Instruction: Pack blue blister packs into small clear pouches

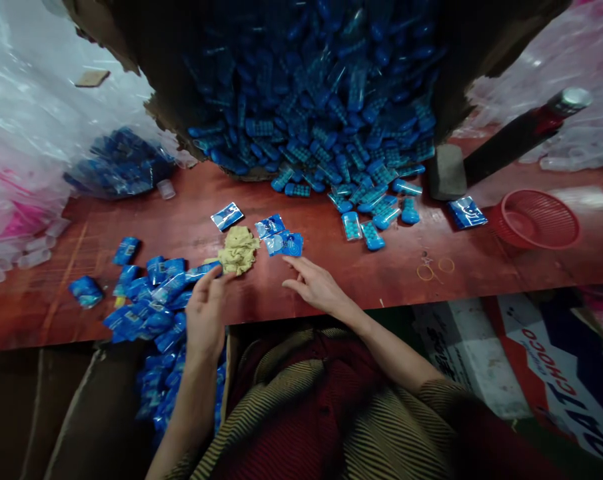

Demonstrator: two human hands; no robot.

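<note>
My left hand (204, 313) rests at the table's near edge, fingers apart, its fingertips touching a blue packet (201, 271) next to a crumpled yellow cloth (238, 249). My right hand (315, 285) lies open on the red-brown table (361, 267), fingers stretched toward two blue packets (280, 239) just beyond them. A heap of filled blue packets (146, 297) lies left of my left hand and spills over the edge into a cardboard box (101, 413).
A big torn carton (146, 60) at the back spills several blue plastic pieces (321, 133) onto the table. A red basket (536, 220), a dark mallet (486, 157) and rubber bands (434, 269) lie at the right. Clear bags (26, 133) stand left.
</note>
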